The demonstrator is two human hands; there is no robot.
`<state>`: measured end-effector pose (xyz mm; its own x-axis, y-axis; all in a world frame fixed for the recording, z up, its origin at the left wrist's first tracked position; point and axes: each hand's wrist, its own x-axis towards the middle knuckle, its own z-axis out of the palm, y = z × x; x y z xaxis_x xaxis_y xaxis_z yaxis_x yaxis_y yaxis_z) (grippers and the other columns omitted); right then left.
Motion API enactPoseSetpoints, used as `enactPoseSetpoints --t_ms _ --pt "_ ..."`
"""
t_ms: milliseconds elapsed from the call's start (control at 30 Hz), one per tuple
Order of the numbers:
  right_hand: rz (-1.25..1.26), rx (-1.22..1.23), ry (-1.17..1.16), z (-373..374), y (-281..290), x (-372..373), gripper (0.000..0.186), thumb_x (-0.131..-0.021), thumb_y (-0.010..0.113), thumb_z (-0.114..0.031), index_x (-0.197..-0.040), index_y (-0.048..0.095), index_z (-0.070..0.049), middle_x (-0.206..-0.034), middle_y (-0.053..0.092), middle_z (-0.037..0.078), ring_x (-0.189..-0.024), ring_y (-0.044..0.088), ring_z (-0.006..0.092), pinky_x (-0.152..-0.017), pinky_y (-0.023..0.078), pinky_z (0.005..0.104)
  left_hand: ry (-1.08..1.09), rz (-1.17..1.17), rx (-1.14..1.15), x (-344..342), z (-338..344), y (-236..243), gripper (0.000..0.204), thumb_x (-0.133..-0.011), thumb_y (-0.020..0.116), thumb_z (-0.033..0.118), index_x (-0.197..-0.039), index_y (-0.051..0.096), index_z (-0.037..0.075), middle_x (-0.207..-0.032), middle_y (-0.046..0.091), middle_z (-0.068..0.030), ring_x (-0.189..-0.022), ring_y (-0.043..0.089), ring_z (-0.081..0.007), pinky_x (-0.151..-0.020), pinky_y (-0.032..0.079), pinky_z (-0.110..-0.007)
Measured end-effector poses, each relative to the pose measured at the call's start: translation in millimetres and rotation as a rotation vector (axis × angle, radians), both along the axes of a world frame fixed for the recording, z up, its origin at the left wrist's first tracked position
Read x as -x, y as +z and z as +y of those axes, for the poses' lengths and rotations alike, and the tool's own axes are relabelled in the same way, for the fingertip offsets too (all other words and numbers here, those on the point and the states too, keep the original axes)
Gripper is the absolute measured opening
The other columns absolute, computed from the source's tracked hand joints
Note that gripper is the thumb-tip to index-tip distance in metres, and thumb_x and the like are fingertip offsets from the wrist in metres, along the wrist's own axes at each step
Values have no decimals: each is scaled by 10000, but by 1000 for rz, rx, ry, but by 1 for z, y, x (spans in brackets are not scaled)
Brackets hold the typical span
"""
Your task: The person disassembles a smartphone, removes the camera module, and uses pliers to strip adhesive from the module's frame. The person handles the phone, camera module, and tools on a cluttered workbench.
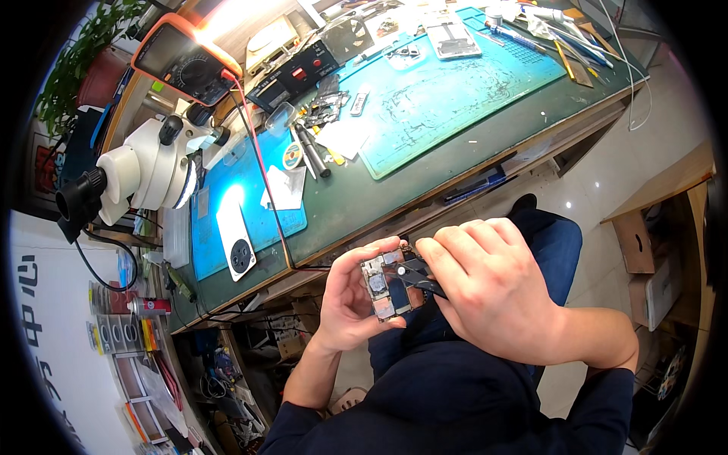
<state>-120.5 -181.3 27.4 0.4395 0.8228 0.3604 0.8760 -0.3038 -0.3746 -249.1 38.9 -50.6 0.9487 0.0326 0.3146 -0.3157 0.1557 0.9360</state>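
Observation:
Above my lap, in front of the bench edge, my left hand (342, 301) grips a small phone circuit board (378, 283) between thumb and fingers. The board has silver shield plates and copper-toned patches. My right hand (493, 292) is closed on a black hand tool (425, 281) with a round silver spot near its tip. The tool lies across the board's right side. My right fingers hide most of it, so its exact kind does not show.
On the bench lie a teal mat (455, 106) and a blue mat (292, 220). A microscope (144, 167) stands at the left, behind it an orange multimeter (186, 61) with a red lead (260, 163) hanging over the edge. Tweezers and screwdrivers (576, 45) crowd the far right.

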Motion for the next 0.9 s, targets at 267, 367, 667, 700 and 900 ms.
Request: enactPoseSetpoints --t_ms 267,367,667,700,900 --pt "-5 -8 -9 2 0 0 580 -682 837 -116 -1223 681 23 -1137 687 114 -1045 673 297 -950 497 435 11 -12 -25 -1 0 0 997 -787 970 26 -1584 373 53 -1662 426 -259 -1537 468 -318 -1233 452 -455" --pt "-19 -12 -14 2 -1 0 578 -685 834 -116 -1224 680 24 -1137 687 116 -1046 673 299 -951 497 437 22 -9 -46 -1 1 1 997 -783 971 24 -1583 377 58 -1661 426 -262 -1538 467 -319 -1233 451 -458" --pt "-4 -10 -12 3 -3 1 580 -694 831 -115 -1236 676 21 -1149 686 119 -1055 671 301 -955 494 438 18 -8 -44 -1 3 1 991 -783 969 21 -1580 382 58 -1661 427 -264 -1537 469 -322 -1230 452 -451" --pt "-2 -11 -11 3 -4 0 580 -695 832 -114 -1236 676 22 -1150 686 120 -1056 671 301 -956 493 438 17 -11 -47 -2 3 0 989 -784 969 21 -1580 382 58 -1660 428 -265 -1538 468 -325 -1231 452 -452" --pt "15 21 -4 3 -2 0 580 -699 835 -115 -1240 675 21 -1156 687 119 -1066 669 301 -961 491 437 27 -31 -65 -2 3 -1 979 -789 965 21 -1577 385 58 -1653 436 -267 -1550 455 -340 -1236 445 -458"
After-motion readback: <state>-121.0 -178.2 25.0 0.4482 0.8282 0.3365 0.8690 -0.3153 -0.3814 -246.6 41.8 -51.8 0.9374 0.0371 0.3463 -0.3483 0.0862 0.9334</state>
